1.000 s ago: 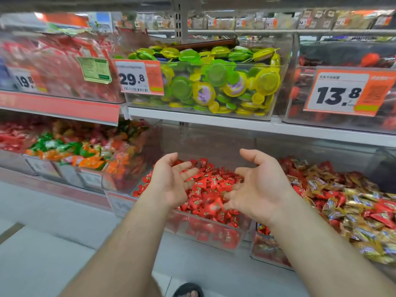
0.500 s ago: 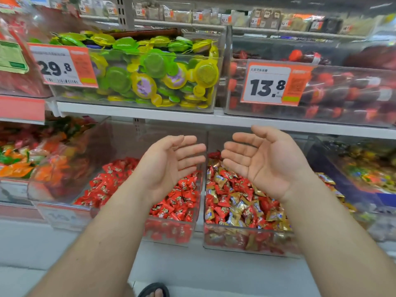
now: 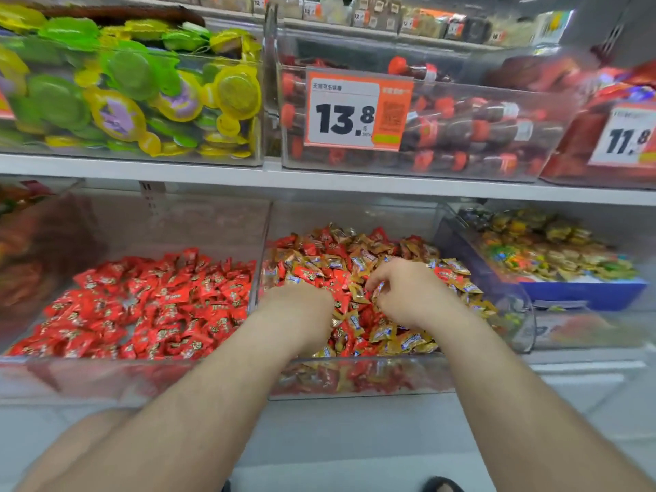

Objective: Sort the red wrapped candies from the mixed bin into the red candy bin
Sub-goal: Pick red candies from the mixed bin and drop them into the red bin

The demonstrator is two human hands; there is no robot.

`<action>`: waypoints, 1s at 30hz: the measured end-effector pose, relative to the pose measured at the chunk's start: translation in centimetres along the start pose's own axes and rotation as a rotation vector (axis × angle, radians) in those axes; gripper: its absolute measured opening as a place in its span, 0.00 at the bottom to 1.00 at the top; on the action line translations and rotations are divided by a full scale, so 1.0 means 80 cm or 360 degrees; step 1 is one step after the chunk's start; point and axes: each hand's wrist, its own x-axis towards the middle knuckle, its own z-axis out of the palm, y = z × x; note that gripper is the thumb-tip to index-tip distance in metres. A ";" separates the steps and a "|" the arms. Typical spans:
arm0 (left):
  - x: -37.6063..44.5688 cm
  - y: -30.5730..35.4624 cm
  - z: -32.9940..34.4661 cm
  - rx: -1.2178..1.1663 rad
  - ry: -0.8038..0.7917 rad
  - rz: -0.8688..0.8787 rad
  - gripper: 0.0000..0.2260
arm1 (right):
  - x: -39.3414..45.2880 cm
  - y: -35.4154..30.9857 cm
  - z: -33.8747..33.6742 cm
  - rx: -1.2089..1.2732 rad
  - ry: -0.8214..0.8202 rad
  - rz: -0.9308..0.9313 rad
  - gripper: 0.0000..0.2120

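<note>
Head view: both hands (image 3: 349, 300) dig, fingers curled, into mixed bin (image 3: 355, 388) candies; grip unclear.

Bright, even light — motion blur, edges warped esp. right.

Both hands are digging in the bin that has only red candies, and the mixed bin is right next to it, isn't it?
Not quite. In the head view the left hand and the right hand are in the mixed bin of red and gold candies. The red candy bin is right next to it, on its left.
</note>
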 end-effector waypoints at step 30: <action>0.022 0.016 0.020 -0.1591 -0.0081 0.0103 0.06 | 0.000 0.028 -0.021 0.2483 -0.0081 0.0761 0.04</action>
